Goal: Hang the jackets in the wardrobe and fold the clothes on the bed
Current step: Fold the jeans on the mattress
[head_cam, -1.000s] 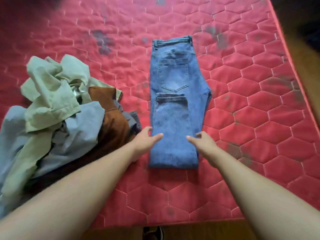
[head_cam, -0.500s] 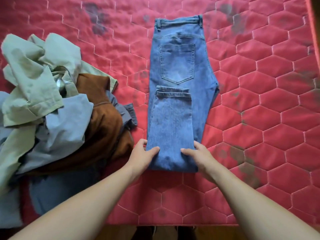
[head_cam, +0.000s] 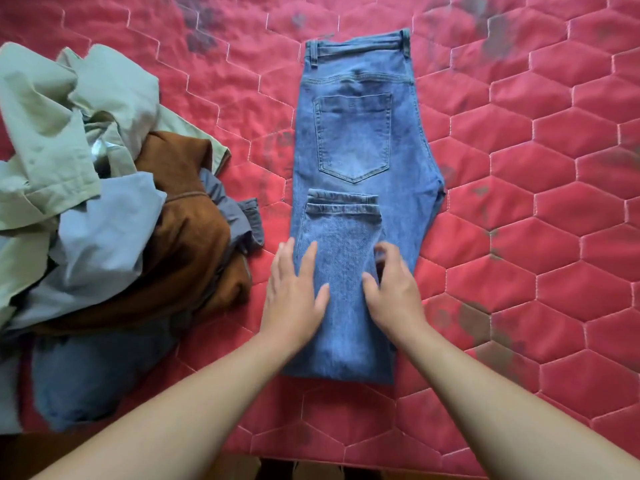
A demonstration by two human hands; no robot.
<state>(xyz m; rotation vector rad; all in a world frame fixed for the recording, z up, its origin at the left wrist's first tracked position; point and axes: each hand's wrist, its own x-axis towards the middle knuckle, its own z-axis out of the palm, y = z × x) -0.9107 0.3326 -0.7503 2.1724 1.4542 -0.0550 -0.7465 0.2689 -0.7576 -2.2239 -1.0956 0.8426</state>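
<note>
head view: folded blue jeans (head_cam: 360, 133) lie flat in the middle of the red quilted bed (head_cam: 554, 237), waistband far, hems doubled back under the pocket. the left hand (head_cam: 294, 299) rests flat on their near left edge, fingers straight, holding nothing. the right hand (head_cam: 394, 296) sits on the near right part, fingers bent and blurred; i cannot tell whether it grips the denim. a heap of clothes (head_cam: 104, 220) lies at left, apart from the jeans.
</note>
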